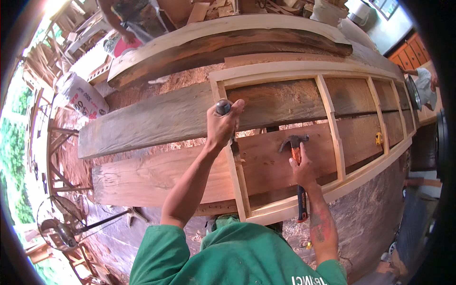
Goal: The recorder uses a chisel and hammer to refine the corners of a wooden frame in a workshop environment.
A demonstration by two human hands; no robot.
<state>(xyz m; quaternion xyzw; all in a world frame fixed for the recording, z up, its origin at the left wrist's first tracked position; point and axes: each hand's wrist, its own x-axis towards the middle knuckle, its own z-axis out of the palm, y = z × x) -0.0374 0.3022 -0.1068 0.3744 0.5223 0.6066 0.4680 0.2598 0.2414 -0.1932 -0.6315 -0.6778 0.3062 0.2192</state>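
Observation:
My left hand (222, 127) is closed around a chisel (223, 107) with a dark rounded handle, held upright against the left rail of a pale wooden frame (332, 128). The blade is mostly hidden by the hand. My right hand (304, 172) grips a claw hammer (293, 141) with an orange and black handle, its steel head lying over a brown plank inside the frame, to the right of the chisel. The frame has several open panels and lies flat on wide dark planks (152, 121).
A small yellow object (378, 138) sits on the frame further right. Long curved boards (228, 45) lie behind the frame. Another person (126, 19) stands at the top left, and a second person (427, 85) at the right. A white sack (81, 97) and a floor fan (59, 228) are on the left.

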